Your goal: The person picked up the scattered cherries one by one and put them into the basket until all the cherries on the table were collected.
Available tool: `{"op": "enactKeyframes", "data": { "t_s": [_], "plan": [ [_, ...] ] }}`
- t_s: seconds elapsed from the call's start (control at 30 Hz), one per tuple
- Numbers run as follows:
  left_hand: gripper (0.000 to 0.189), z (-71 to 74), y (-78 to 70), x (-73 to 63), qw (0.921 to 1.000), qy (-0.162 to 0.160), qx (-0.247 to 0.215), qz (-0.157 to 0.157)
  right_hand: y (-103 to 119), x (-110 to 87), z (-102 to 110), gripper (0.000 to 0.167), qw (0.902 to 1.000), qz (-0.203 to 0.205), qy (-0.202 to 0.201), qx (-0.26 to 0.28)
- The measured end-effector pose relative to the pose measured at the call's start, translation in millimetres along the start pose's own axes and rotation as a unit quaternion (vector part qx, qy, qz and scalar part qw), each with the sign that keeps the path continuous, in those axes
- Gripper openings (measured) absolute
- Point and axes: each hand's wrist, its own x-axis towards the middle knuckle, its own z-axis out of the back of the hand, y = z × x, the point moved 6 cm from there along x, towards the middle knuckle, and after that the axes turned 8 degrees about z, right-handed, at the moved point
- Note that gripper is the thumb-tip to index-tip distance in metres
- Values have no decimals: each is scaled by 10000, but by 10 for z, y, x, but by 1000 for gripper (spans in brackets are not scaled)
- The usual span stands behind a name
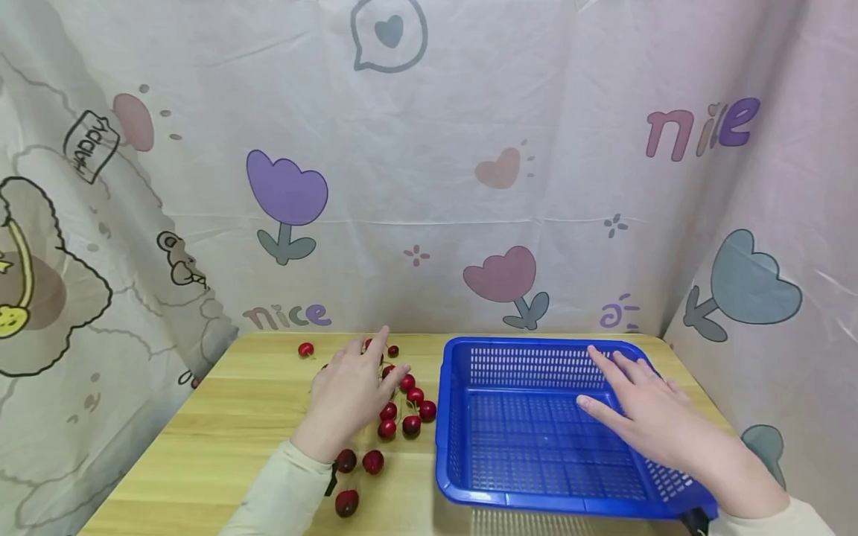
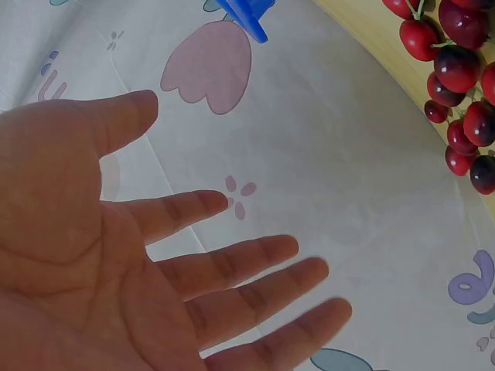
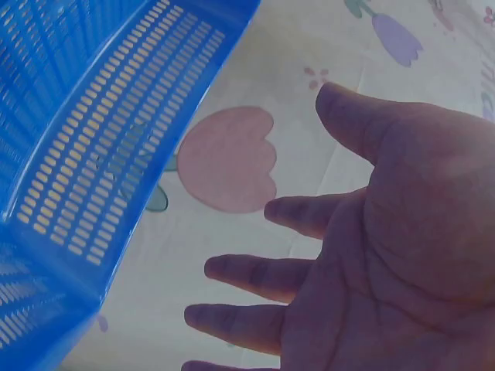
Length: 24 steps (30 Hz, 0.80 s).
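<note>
My left hand (image 1: pixel 351 391) hovers over a scatter of red cherries (image 1: pixel 412 426), its fingers spread and nothing in its grasp. The left wrist view shows its bare palm (image 2: pixel 69 239) facing the camera, with cherries (image 2: pixel 456 68) at the upper right. On the right, a blue plastic basket (image 1: pixel 543 500) with slotted walls stands on the table and holds no fruit. Above its right side is my right hand (image 1: pixel 660 417), fingers apart and holding nothing. In the right wrist view the basket's wall (image 3: pixel 116 131) lies beyond the fingertips (image 3: pixel 220 267).
A light wooden table (image 1: pixel 221 439) carries everything. One cherry (image 1: pixel 305 349) lies apart at the back left, and another (image 1: pixel 346 503) near the front. A printed cloth curtain (image 1: pixel 402 186) hangs behind the table and along both sides.
</note>
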Motion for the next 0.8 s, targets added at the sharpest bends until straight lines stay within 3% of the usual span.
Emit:
{"op": "enactKeyframes", "data": {
  "t_s": [0.33, 0.63, 0.8],
  "plan": [
    [69, 14, 139, 17, 9992, -306, -168, -207, -238, -72, 77, 86, 9979, 506, -140, 380],
    [64, -3, 308, 19, 9995, -34, -244, -196, -473, -106, 102, 84, 9968, 438, -141, 647],
    [63, 15, 414, -33, 9991, -126, -281, -301, -605, -140, 111, 83, 9962, 458, -292, 681]
  ]
}}
